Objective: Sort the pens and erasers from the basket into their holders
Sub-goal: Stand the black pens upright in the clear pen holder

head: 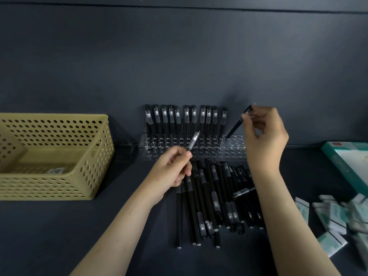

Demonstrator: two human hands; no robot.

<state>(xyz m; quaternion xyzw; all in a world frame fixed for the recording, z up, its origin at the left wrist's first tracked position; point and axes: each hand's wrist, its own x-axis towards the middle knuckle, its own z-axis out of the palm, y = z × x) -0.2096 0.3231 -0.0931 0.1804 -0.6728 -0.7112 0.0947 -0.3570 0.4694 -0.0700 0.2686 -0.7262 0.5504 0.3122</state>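
On the counter, the basket sits left. The pen holder stands at centre far, with pens upright in it. Loose pens lie just near of it; erasers and a box lie right.

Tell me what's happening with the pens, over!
Right hand pinches a black plastic pen, tilted, tip at the clear perforated holder. Left hand grips a second black pen. Loose pens heaped in front; holder's right holes free.
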